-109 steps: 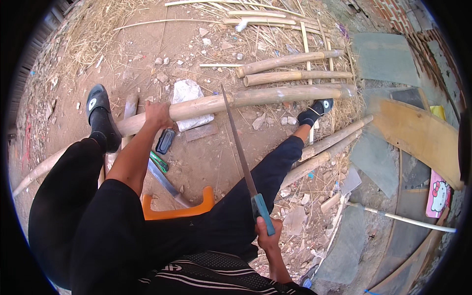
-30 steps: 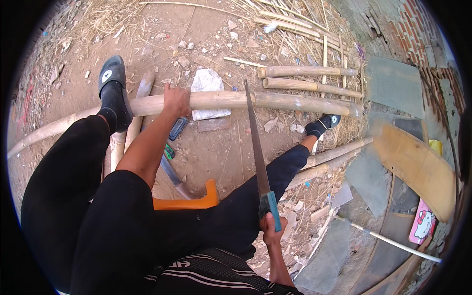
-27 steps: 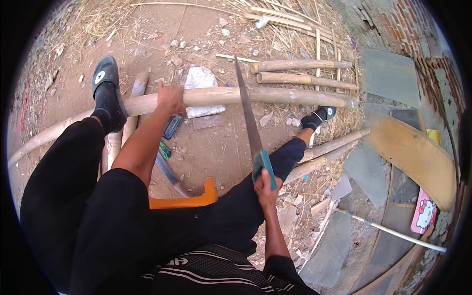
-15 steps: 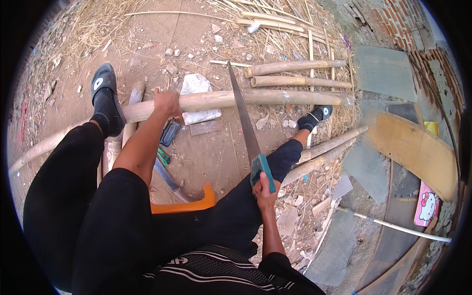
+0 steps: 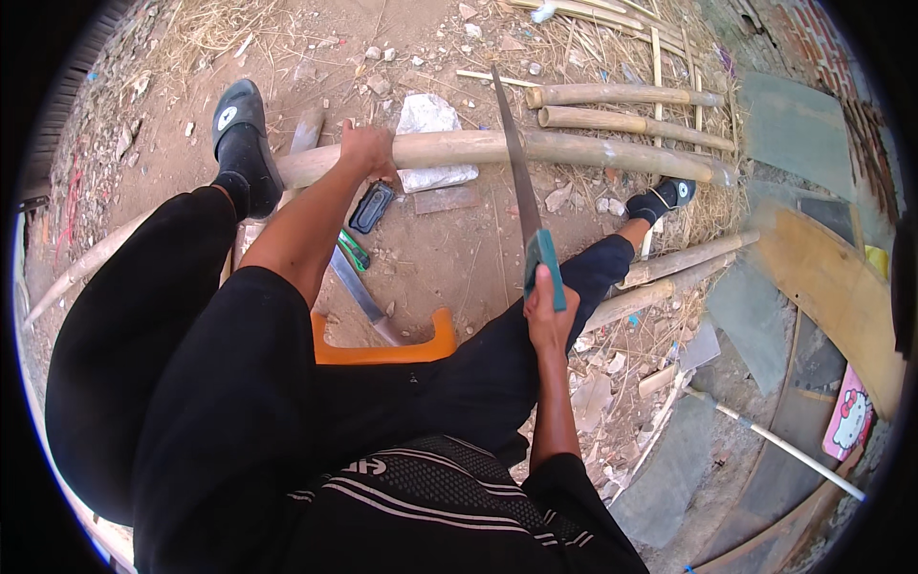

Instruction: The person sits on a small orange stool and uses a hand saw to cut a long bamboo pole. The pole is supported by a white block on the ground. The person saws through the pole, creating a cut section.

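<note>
A long bamboo pole (image 5: 449, 149) lies across the ground in front of me, propped near a white stone block (image 5: 427, 114). My left hand (image 5: 367, 150) is wrapped over the pole from above, just left of that block. In my right hand (image 5: 552, 308) is the teal handle of a handsaw (image 5: 523, 191). Its long blade points away from me and crosses the pole to the right of the block. My left sandalled foot (image 5: 241, 134) presses on the pole's left part; the right sandalled foot (image 5: 669, 196) is by its right end.
A black tray-like case (image 5: 371, 208), a green cutter (image 5: 354, 251), a large blade (image 5: 359, 292) and an orange plastic seat (image 5: 382, 352) lie near my legs. Cut bamboo lengths (image 5: 622, 95) rest at the far right. Grey sheets and a curved board (image 5: 832, 287) line the right side.
The view has shifted, so the scene sits farther right and slightly higher. Both hands keep their grips, and the saw still lies across the pole at nearly the same spot.
</note>
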Available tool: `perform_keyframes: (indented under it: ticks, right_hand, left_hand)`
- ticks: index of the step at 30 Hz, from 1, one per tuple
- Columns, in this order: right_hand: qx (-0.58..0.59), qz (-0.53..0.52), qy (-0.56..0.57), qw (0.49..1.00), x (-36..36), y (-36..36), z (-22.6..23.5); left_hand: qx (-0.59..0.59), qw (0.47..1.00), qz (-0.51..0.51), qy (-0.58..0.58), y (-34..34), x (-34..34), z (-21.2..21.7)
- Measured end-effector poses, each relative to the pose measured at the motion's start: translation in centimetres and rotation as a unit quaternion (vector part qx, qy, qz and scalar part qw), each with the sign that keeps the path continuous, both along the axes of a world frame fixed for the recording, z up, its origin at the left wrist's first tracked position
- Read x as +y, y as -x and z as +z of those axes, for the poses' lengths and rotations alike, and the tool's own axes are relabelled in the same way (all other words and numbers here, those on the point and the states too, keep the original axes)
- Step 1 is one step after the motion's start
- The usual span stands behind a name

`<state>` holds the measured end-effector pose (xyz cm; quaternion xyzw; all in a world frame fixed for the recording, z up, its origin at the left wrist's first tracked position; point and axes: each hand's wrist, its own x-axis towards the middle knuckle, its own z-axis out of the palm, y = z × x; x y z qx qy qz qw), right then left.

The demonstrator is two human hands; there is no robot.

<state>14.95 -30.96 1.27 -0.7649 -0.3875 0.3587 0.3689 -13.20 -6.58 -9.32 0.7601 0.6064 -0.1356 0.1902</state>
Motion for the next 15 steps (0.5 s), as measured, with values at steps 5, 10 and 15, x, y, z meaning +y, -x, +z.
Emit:
perform_keyframes:
  ticks: [5,10,15]
  right_hand:
    - [0.193,-0.041,-0.022,0.98,-4.6,-0.4,4.3]
    - [0.028,0.007,-0.013,1.0,6.4,1.9,-6.1]
    - [0.113,-0.022,-0.002,0.993,-5.9,-0.2,2.6]
  left_hand:
    - [0.021,1.0,0.008,-0.001,0.5,1.6,-1.5]
    - [0.016,1.0,0.005,-0.003,2.6,4.5,-3.7]
    - [0.028,0.999,-0.016,-0.012,-0.3,3.4,-4.7]
